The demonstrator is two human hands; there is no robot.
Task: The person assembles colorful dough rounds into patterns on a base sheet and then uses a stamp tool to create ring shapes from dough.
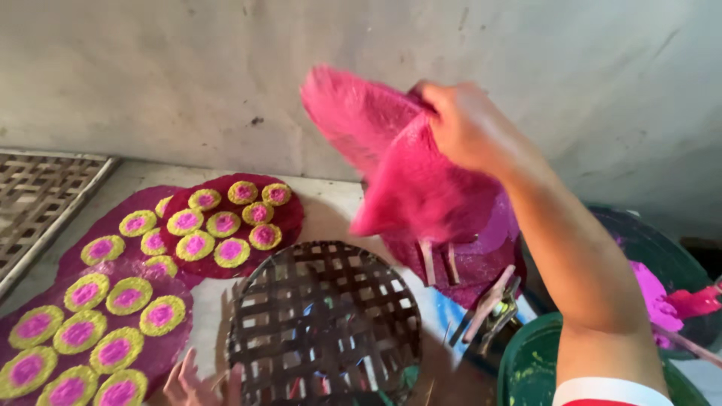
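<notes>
The right hand (470, 124) is raised above the round woven lattice tray (325, 323), its fingers clenched on the upper edge of a bright pink fibrous sheet (398, 173), which hangs blurred and folded in the air, up and to the right of the tray. The step in hand looks like lifting this sheet clear of the darker magenta stack (474, 259) below it, which leans just right of the tray with pale clips or pegs showing at its lower edge. The next move would call for a steady pinch so the limp sheet neither creases nor drags.

The left hand (197, 385) shows only as fingertips at the tray's lower left edge; its fingers look spread and holding nothing, touching or nearly touching the rim.

Left of the tray, 3 dark magenta round mats (289, 214) lie overlapping on the pale worktop (331, 207), each carrying yellow-rimmed pink discs (195, 245). Farther left sits a flat woven grid panel (34, 195). Right of the tray stand a green bucket (526, 361) and a dark tub smeared with pink dye (658, 293). A stained grey wall (188, 68) rises behind.
</notes>
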